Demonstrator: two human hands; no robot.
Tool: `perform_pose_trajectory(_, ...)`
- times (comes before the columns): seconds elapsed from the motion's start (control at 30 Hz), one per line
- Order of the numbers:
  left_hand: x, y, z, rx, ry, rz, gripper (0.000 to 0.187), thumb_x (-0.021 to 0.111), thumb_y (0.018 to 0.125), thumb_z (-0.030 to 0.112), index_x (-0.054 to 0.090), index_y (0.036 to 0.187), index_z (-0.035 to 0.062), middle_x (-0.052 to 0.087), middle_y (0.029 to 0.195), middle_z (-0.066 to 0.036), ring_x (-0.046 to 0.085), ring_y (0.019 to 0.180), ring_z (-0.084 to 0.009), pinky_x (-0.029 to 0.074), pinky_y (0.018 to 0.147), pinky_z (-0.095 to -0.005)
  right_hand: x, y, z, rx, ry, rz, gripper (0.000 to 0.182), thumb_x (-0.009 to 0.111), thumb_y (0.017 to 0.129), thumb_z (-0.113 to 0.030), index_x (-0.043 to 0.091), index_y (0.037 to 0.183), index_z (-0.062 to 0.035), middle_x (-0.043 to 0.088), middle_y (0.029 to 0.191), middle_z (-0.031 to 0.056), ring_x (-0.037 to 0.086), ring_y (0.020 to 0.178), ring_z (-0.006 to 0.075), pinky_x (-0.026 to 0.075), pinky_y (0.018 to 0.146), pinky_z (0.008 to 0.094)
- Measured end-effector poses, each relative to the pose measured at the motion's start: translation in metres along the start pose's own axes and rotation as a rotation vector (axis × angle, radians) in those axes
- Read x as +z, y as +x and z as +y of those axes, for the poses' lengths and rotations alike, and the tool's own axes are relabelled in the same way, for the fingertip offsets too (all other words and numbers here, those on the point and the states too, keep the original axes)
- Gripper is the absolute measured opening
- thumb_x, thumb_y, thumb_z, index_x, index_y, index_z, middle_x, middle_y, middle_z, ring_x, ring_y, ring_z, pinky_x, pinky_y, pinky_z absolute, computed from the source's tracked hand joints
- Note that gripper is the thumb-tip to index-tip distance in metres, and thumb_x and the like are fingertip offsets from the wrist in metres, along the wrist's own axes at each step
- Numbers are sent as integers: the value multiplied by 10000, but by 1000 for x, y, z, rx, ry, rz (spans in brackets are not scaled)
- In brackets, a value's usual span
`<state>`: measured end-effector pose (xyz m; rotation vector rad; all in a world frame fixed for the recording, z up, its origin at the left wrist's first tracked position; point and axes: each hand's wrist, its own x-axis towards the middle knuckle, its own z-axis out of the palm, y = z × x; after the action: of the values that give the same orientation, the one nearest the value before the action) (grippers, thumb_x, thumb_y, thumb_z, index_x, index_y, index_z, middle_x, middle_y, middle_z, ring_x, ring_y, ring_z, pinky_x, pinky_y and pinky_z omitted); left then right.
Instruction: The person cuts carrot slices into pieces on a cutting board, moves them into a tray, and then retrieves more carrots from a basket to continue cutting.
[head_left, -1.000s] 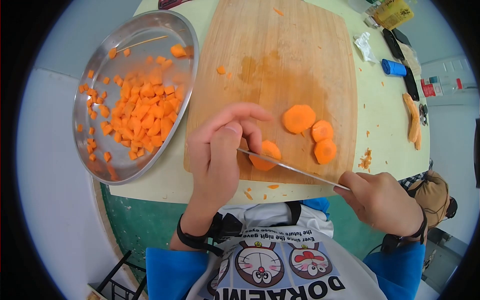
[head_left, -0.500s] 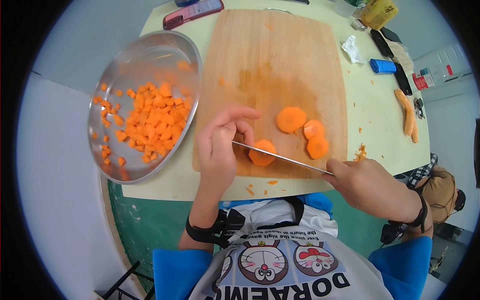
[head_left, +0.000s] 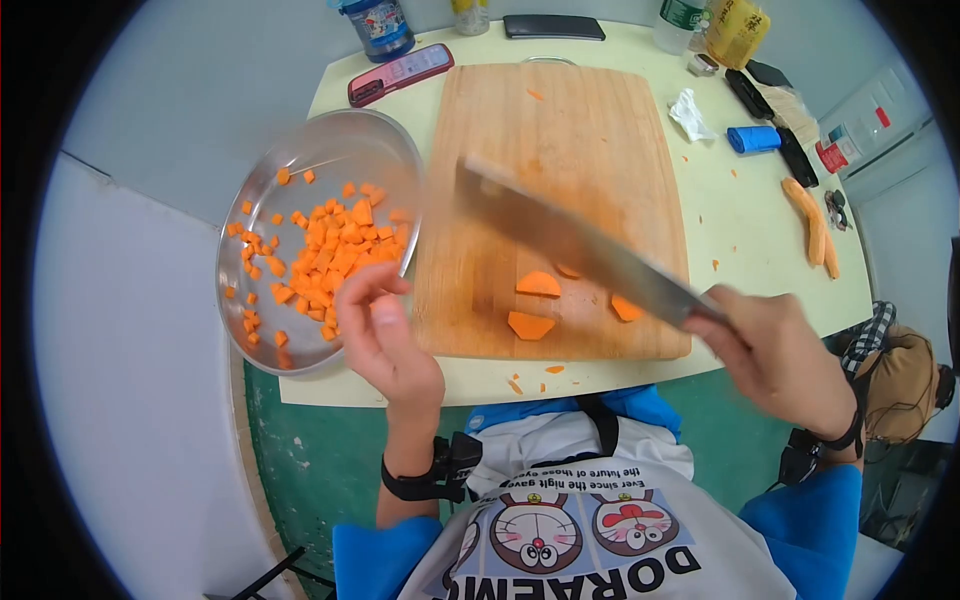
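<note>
In my right hand (head_left: 775, 350) is the handle of a kitchen knife (head_left: 590, 245), raised over the wooden cutting board (head_left: 560, 110), its blade slightly blurred. My left hand (head_left: 395, 335) hovers at the board's left edge by the metal bowl's rim, fingers loosely bent and nothing in them. Two halves of a carrot slice, an upper half (head_left: 538, 284) and a lower half (head_left: 530, 325), lie apart near the front of the board. Another carrot slice (head_left: 627, 308) is partly behind the blade, and a further piece is mostly hidden. Diced carrot (head_left: 345, 245) fills part of the metal bowl (head_left: 300, 145).
Peeled carrots (head_left: 812, 225) lie at the table's right, near a blue roll (head_left: 753, 139) and crumpled tissue (head_left: 690, 115). A phone (head_left: 402, 75) and a blue bottle (head_left: 380, 28) stand behind the bowl. Bottles line the back right. Peel scraps dot the front edge.
The carrot slice under the knife is now in two halves. The knife has lifted off the board, and my left hand has moved left and away from the slice. The view has shifted.
</note>
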<state>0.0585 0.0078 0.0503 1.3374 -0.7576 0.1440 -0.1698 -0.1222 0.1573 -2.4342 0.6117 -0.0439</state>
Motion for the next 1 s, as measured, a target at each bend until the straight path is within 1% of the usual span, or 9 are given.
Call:
perform_pose_trajectory(0.07, -9, 1, 5, -57, 262, -544, 323, 600, 796, 207, 547, 1059, 26, 541, 893, -96, 525, 849, -173, 405, 773, -283, -3, -6, 0, 54, -27, 214, 168, 562, 865, -134, 494, 807, 8, 422, 525, 175, 445, 458, 345, 360, 442, 383)
perform_pose_trajectory(0.1, -6, 7, 8, -70, 316, -805, 401, 676, 710, 141, 545, 1074, 36, 552, 968, -89, 504, 930, -198, 368, 855, -303, -4, -8, 1, 81, -4, 246, 156, 568, 864, -133, 522, 829, 12, 397, 527, 165, 399, 444, 327, 340, 432, 360)
perform_pose_trajectory(0.13, -2, 7, 9, -65, 318, -805, 401, 676, 710, 141, 545, 1074, 36, 552, 968, -89, 504, 930, -198, 368, 855, -303, -4, -10, 4, 79, -3, 251, 156, 568, 864, -133, 522, 829, 12, 397, 527, 165, 399, 444, 327, 340, 432, 360)
perform_pose_trajectory(0.2, 12, 2, 11, 127, 494, -989, 392, 691, 684, 176, 569, 1034, 47, 542, 984, -102, 481, 977, -254, 362, 883, -348, 0, -15, 11, 89, 33, 329, 161, 575, 861, -138, 531, 822, 12, 409, 526, 162, 395, 445, 321, 339, 427, 340)
perform_pose_trajectory(0.43, 26, -2, -7, 222, 572, -1048, 424, 731, 652, 272, 582, 991, 64, 533, 920, -78, 482, 940, -246, 363, 828, -355, 8, -30, 18, 174, 74, 364, 160, 585, 853, -132, 552, 836, 23, 469, 544, 163, 442, 437, 287, 366, 439, 307)
perform_pose_trajectory(0.6, 15, -20, -7, 115, 838, -815, 546, 763, 599, 384, 578, 993, 55, 527, 872, -60, 486, 869, -238, 351, 786, -366, 15, -31, 22, 220, 67, 348, 148, 586, 851, -118, 558, 841, 28, 510, 562, 162, 471, 430, 254, 369, 438, 293)
perform_pose_trajectory(0.7, 10, -24, 3, 105, 749, -715, 528, 767, 612, 335, 580, 1020, 56, 528, 853, -50, 493, 844, -235, 347, 772, -367, 19, -27, 25, 204, 36, 350, 152, 588, 850, -118, 555, 834, 29, 514, 560, 163, 469, 423, 246, 364, 434, 289)
perform_pose_trajectory(0.93, 5, -37, -12, 23, 697, -703, 493, 754, 644, 281, 586, 1047, 53, 521, 850, -57, 488, 846, -231, 339, 775, -359, 24, -20, 24, 228, 17, 282, 172, 587, 854, -133, 537, 802, 22, 479, 539, 157, 448, 415, 259, 349, 424, 310)
perform_pose_trajectory(1.0, 12, -45, -12, 115, 733, -551, 482, 755, 645, 261, 587, 1039, 40, 518, 821, -56, 492, 821, -220, 334, 778, -359, 28, -15, 19, 201, -7, 254, 173, 584, 856, -138, 529, 790, 12, 454, 525, 154, 452, 426, 286, 351, 424, 335)
